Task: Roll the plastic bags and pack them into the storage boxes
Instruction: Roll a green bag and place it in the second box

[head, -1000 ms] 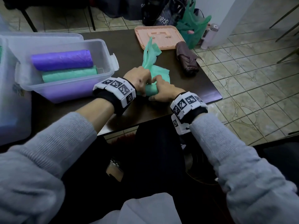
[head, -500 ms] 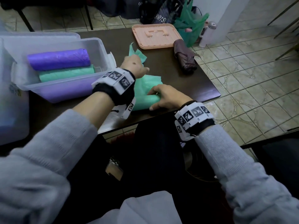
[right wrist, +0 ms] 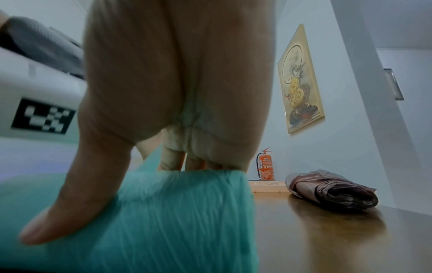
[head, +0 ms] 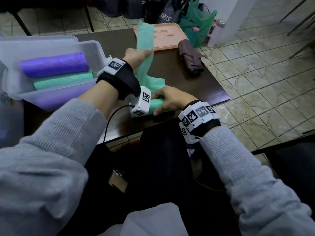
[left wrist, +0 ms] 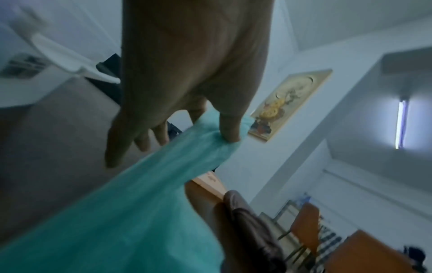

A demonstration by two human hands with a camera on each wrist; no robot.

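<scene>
Rolling the green bag (head: 144, 65) beside the box (head: 100, 48)
The right hand (head: 170, 99) curls its fingers (right wrist: 171, 160) round the rolled end on the counter (head: 196, 86). The left hand (head: 136, 54) pinches the loose end tight. Next, I think, roll up the rest.

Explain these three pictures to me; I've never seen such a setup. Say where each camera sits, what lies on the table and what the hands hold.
No machine: a person works bare-handed, wearing cameras. The wide picture comes from the head; the two close ones from white marked blocks on the wrists, looking along the fingers. On the dark table are a clear storage box holding a purple roll and a green roll, a pink tray and a brown rolled bundle. The left hand pinches the loose end of the green bag, held up; the right hand grips its rolled part on the table.
</scene>
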